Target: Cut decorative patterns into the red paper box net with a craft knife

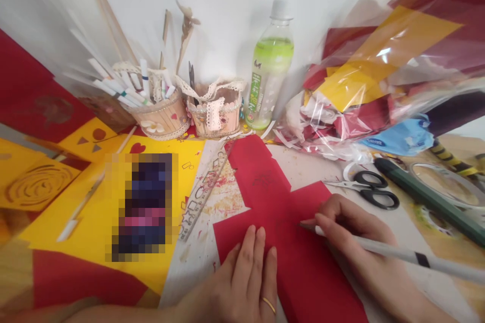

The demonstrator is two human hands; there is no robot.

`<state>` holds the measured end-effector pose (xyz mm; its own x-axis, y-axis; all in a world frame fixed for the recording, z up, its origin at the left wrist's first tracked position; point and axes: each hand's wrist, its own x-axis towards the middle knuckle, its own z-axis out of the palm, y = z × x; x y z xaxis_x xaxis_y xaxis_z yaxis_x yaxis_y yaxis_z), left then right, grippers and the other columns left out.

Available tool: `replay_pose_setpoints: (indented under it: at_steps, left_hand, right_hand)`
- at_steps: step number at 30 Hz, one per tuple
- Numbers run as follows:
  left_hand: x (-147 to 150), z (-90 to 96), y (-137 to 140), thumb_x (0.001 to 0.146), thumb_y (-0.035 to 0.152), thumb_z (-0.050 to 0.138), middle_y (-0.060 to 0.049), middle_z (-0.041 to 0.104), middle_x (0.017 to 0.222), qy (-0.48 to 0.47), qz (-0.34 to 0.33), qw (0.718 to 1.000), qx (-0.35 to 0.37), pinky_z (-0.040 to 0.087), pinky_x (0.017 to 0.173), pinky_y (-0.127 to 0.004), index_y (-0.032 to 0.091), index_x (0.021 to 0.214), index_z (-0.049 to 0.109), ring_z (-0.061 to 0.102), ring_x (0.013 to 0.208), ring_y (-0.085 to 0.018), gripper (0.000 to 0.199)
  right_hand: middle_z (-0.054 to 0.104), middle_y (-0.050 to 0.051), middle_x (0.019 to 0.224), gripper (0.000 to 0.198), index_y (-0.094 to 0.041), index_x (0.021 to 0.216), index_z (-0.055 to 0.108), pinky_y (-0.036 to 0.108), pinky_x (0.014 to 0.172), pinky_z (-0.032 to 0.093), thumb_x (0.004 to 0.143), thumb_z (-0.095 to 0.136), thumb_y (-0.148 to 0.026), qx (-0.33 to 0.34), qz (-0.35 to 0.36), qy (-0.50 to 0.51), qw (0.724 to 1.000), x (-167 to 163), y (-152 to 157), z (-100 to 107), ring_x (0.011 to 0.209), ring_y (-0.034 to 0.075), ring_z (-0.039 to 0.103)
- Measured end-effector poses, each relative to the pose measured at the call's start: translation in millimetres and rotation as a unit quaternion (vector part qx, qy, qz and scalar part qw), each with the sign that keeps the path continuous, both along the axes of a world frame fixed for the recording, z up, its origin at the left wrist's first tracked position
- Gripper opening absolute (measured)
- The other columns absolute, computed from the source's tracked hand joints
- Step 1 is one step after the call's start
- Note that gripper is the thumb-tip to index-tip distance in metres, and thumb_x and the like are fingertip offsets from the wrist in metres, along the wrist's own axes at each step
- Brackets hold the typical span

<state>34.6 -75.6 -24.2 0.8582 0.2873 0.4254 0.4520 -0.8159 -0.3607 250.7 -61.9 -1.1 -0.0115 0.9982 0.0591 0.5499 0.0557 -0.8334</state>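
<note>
A red paper cut-out, shaped like a cross with notched edges, lies flat on a white sheet. Faint dark marks show on its upper arm. My left hand rests flat on its left side, fingers stretched out, a ring on one of them. In my right hand is a white marker with a black band, pinched between thumb and fingers. Its tip is at the middle of the red paper; whether it touches I cannot tell. A clear stencil ruler lies to the left of the paper.
Black-handled scissors and a dark green cutter-like tool lie right. Behind stand a green drink bottle, a basket of markers and a smaller basket. Yellow paper lies left, a plastic bag back right.
</note>
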Motion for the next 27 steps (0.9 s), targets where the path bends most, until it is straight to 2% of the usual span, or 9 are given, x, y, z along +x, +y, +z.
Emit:
replay_pose_setpoints:
  at_steps: [3,6,9,14,19,24,27]
  left_hand:
    - [0.5,-2.5,-1.2,0.086,0.012,0.047,-0.020,0.067,0.100,-0.018,-0.004,1.000,0.008,0.056,0.070,-0.028,-0.001,0.104,0.060,0.066,0.094,-0.028,0.025]
    - [1.3,-2.5,-1.9,0.084,0.008,0.042,-0.021,0.066,0.101,-0.029,0.001,1.000,0.007,0.056,0.069,-0.030,-0.001,0.103,0.060,0.065,0.096,-0.030,0.028]
    - [1.0,-1.2,-2.4,0.082,0.007,0.041,-0.024,0.065,0.102,-0.020,-0.001,1.000,0.005,0.057,0.068,-0.031,-0.002,0.104,0.060,0.064,0.097,-0.032,0.030]
    - [-0.5,0.4,-2.8,0.082,0.011,0.044,-0.026,0.064,0.102,0.009,-0.019,1.000,0.012,0.057,0.070,-0.032,-0.003,0.105,0.060,0.063,0.099,-0.033,0.032]
    - [-0.6,-1.6,-2.2,0.081,0.012,0.044,-0.027,0.063,0.105,0.010,-0.017,1.000,0.014,0.057,0.070,-0.033,-0.003,0.107,0.059,0.062,0.101,-0.034,0.034]
    - [-0.7,-0.4,-2.3,0.079,0.009,0.041,-0.026,0.064,0.104,0.008,-0.016,1.000,0.013,0.057,0.069,-0.032,-0.003,0.107,0.059,0.063,0.100,-0.033,0.035]
    - [-0.1,0.5,-2.7,0.079,0.009,0.040,-0.025,0.064,0.104,0.002,-0.012,1.000,0.014,0.057,0.068,-0.032,-0.002,0.106,0.060,0.063,0.099,-0.033,0.035]
  right_hand:
    - [0.043,-0.004,0.047,0.037,-0.023,0.056,0.045,0.022,0.038,0.034,0.085,0.050,-0.045,0.036,-0.046,0.043,0.997,-0.8,3.8,3.5,0.043,0.011,0.041]
    - [0.049,-0.004,0.051,0.034,-0.023,0.060,0.047,0.021,0.039,0.037,0.080,0.058,-0.048,0.013,-0.074,0.124,0.989,-2.9,5.1,4.2,0.045,0.012,0.048]
    - [0.057,-0.002,0.057,0.031,-0.022,0.064,0.049,0.022,0.044,0.039,0.077,0.064,-0.047,-0.015,-0.060,0.177,0.982,-2.7,5.2,4.7,0.050,0.012,0.050]
    - [0.050,-0.004,0.053,0.036,-0.020,0.055,0.047,0.022,0.045,0.033,0.077,0.064,-0.045,0.010,-0.043,0.180,0.983,-1.8,5.8,9.9,0.050,0.010,0.043]
    - [0.052,-0.005,0.058,0.029,-0.021,0.063,0.045,0.022,0.050,0.035,0.078,0.063,-0.038,-0.015,-0.011,0.201,0.979,-4.4,4.7,9.7,0.055,0.011,0.046]
    - [0.041,-0.007,0.055,0.030,-0.022,0.060,0.037,0.022,0.046,0.029,0.077,0.060,-0.030,-0.006,0.004,0.161,0.987,-3.6,4.5,5.1,0.051,0.009,0.035]
    - [0.040,-0.007,0.055,0.029,-0.022,0.059,0.036,0.023,0.045,0.028,0.077,0.058,-0.029,-0.006,0.000,0.149,0.989,-1.9,4.9,1.9,0.050,0.010,0.034]
